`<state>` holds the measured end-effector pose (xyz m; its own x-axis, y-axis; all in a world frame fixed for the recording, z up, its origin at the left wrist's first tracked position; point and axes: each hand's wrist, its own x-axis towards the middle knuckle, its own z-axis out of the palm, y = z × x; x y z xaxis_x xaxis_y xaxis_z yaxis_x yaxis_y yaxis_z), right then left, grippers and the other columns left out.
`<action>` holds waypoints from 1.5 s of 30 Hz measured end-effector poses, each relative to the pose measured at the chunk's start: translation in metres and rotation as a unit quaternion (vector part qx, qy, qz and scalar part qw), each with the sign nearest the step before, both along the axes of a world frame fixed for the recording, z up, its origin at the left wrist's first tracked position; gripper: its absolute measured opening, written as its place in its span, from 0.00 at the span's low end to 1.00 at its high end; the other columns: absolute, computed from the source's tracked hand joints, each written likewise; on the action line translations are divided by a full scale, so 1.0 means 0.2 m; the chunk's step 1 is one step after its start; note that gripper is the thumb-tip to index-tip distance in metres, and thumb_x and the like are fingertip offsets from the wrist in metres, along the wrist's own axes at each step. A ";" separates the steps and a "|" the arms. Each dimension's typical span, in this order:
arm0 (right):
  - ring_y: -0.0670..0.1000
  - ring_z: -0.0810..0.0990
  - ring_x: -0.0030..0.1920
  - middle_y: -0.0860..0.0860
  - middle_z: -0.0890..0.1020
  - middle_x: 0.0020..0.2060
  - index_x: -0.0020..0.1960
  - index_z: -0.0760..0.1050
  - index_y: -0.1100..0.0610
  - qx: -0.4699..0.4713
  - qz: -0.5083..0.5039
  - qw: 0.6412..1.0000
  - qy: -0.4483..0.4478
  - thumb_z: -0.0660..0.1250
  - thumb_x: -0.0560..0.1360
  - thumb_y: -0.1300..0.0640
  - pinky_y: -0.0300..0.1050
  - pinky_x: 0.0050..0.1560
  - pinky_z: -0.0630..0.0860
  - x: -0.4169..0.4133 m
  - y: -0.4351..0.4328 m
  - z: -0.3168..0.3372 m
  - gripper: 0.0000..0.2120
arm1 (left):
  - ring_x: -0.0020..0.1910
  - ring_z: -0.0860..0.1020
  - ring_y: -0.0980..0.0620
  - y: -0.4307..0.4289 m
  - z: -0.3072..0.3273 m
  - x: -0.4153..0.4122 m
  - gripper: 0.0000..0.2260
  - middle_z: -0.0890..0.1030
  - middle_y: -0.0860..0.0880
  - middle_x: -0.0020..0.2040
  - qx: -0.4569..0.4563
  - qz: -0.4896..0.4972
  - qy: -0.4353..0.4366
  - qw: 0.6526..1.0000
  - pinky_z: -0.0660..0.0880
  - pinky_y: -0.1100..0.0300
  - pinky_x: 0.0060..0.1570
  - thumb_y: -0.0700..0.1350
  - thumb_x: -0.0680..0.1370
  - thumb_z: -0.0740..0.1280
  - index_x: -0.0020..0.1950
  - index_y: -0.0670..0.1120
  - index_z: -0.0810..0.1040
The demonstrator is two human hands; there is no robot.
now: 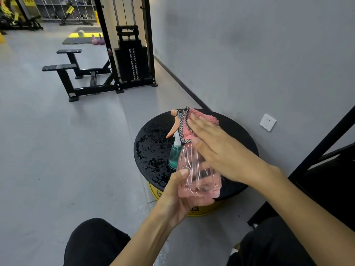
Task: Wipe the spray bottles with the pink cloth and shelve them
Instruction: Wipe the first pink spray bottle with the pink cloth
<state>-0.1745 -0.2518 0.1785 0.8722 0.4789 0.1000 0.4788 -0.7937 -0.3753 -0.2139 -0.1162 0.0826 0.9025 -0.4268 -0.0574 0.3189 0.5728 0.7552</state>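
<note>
Black weight machine (132,60) stood in the back. Closer in sat a round black drum (153,150), yellow sides, its top all wet and beaded. The pink bottle (197,177) was held up over the drum's near edge: clear pink ribbed plastic. Left hand (178,200) cupped it from below, fingers curled round it and thumb on the front. Right hand (217,148) lay flat, fingers straight, pressing the cloth (192,121) (fluffy pink, checkered trim) over the bottle's top. A teal bottle (175,154) stood on the drum right behind it. An orange trigger (172,129) poked out beside the cloth; couldn't tell whose.
</note>
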 end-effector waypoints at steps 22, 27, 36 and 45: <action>0.37 0.36 0.75 0.40 0.42 0.77 0.78 0.44 0.48 0.078 -0.006 0.997 -0.007 0.44 0.83 0.43 0.45 0.77 0.40 0.02 0.02 -0.01 0.26 | 0.43 0.84 0.44 -0.02 0.02 -0.03 0.38 0.84 0.42 0.47 0.028 -0.020 -0.023 0.999 0.80 0.54 0.33 0.62 0.55 0.79 0.59 0.45 0.78; 0.38 0.33 0.74 0.39 0.45 0.77 0.78 0.47 0.49 0.008 0.042 0.998 -0.041 0.42 0.82 0.44 0.50 0.77 0.37 -0.03 0.07 -0.01 0.26 | 0.42 0.83 0.41 0.01 0.03 -0.02 0.41 0.84 0.40 0.46 0.039 -0.013 -0.011 0.999 0.80 0.54 0.33 0.61 0.54 0.80 0.60 0.42 0.74; 0.38 0.39 0.76 0.42 0.45 0.78 0.79 0.47 0.50 -0.012 0.046 0.997 -0.061 0.44 0.84 0.47 0.48 0.77 0.40 0.10 0.09 0.05 0.25 | 0.45 0.83 0.42 -0.01 0.00 -0.03 0.37 0.83 0.41 0.52 0.012 -0.003 -0.011 1.000 0.81 0.52 0.34 0.60 0.54 0.80 0.59 0.47 0.80; 0.40 0.38 0.76 0.42 0.45 0.78 0.79 0.48 0.50 0.003 0.033 0.999 -0.022 0.44 0.83 0.47 0.48 0.77 0.37 0.04 0.12 0.03 0.25 | 0.44 0.84 0.42 -0.02 0.02 -0.02 0.43 0.84 0.42 0.49 0.034 -0.009 -0.001 0.999 0.80 0.54 0.32 0.60 0.52 0.80 0.62 0.43 0.73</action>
<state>-0.1655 -0.2276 0.1850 0.8333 0.5346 0.1409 0.5463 -0.7571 -0.3582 -0.2188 -0.1201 0.0871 0.8945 -0.4386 -0.0860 0.3281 0.5136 0.7929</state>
